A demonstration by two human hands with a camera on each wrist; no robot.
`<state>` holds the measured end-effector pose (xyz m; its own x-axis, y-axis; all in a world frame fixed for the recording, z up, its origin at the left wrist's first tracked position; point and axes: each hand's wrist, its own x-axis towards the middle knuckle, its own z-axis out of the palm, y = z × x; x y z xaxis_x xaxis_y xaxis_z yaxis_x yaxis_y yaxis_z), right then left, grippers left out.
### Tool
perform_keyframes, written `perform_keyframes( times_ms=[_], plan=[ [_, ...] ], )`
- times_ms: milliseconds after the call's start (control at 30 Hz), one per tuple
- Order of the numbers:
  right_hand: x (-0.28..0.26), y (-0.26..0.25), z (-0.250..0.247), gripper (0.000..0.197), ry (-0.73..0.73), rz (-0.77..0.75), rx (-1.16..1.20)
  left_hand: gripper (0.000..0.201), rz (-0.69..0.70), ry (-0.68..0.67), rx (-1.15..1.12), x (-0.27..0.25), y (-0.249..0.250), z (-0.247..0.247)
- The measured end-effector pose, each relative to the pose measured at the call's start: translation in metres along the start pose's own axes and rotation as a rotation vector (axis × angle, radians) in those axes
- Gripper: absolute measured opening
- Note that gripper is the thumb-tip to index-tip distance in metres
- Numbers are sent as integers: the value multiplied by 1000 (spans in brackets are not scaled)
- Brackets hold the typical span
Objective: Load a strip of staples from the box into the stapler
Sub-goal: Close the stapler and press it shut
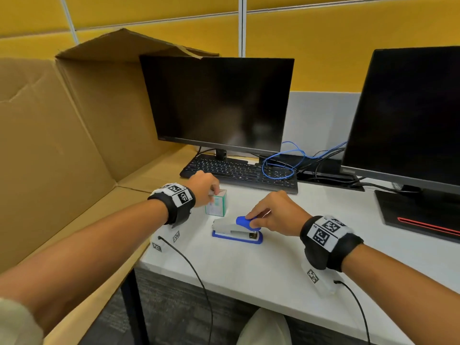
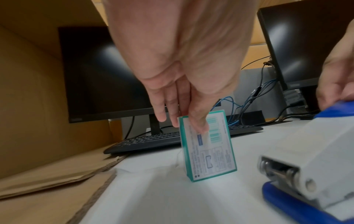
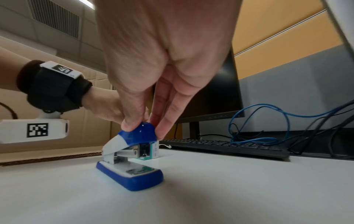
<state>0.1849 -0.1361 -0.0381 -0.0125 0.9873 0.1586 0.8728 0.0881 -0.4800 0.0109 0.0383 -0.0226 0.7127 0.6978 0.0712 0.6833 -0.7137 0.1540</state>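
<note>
A small white and green staple box (image 1: 216, 202) (image 2: 208, 147) stands upright on the white desk (image 1: 273, 265). My left hand (image 1: 204, 188) (image 2: 184, 121) pinches its top edge, thumb on the printed face and fingers behind. Just right of it sits the grey and blue stapler (image 1: 236, 231) (image 3: 130, 153), resting on its blue base. My right hand (image 1: 271, 215) (image 3: 145, 125) pinches the blue front cap of the stapler's top between thumb and fingers. The box (image 3: 155, 151) shows only partly behind the stapler in the right wrist view. No staple strip is visible.
A black keyboard (image 1: 241, 173) lies behind the box, with a monitor (image 1: 216, 103) above it and a second monitor (image 1: 408, 115) at the right. Blue and black cables (image 1: 283, 165) tangle between them. A large open cardboard box (image 1: 62, 135) borders the desk's left side.
</note>
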Motion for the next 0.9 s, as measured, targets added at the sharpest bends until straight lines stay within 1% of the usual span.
perform_keyframes(
  times_ms=[67, 200, 433, 767, 900],
  plan=[
    [11, -8, 8, 21, -3, -11, -7, 21, -15, -1, -5, 0, -9, -3],
    [27, -22, 19, 21, -4, -14, -19, 21, -1, 12, -37, 1, -17, -4],
    [49, -40, 30, 23, -14, -13, -35, 25, 15, 16, -64, 2, -19, -7],
    [52, -46, 31, 26, -30, 9, -49, 28, -4, 6, -79, 3, -21, -6],
    [51, -48, 30, 27, -25, 9, -48, 29, -10, 1, -52, 4, -22, -4]
  ],
)
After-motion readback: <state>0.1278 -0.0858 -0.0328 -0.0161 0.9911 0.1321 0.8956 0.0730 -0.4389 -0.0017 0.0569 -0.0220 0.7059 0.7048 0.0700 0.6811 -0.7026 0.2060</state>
